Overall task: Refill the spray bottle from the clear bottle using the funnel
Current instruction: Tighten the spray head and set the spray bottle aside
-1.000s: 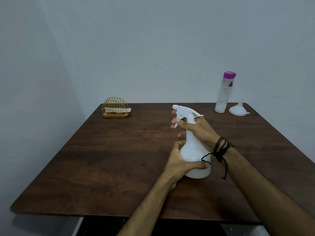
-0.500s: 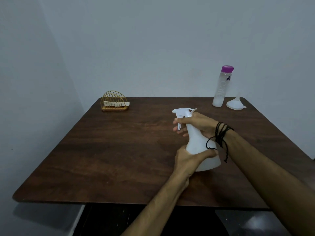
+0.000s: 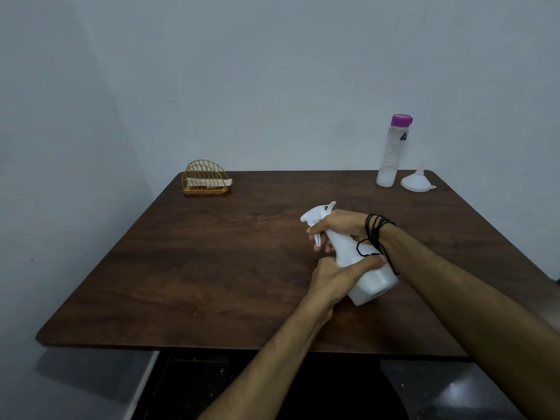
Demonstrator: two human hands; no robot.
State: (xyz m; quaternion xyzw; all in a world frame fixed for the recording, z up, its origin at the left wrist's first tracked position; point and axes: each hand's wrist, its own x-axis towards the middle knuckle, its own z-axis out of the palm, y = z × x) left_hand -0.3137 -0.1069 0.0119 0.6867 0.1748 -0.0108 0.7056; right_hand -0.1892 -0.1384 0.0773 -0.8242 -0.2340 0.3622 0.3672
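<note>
A white spray bottle (image 3: 371, 280) is tilted, its base lifted toward me, over the right middle of the dark wooden table (image 3: 212, 268). My left hand (image 3: 333, 277) grips its body from the left. My right hand (image 3: 339, 222), with black cords on the wrist, is closed around the neck just under the white trigger head (image 3: 316, 215). The clear bottle (image 3: 391, 153) with a purple cap stands upright at the far right of the table. A white funnel (image 3: 416, 181) lies mouth down just right of it.
A gold wire napkin holder (image 3: 206, 178) with white napkins stands at the far left corner. Pale walls close in behind and to the left. The table's front edge is near me, with dark floor below.
The spray bottle has gone from upright to tilted, its base swinging right and toward me. My right hand has turned around the neck. My view has shifted so the far objects sit higher.
</note>
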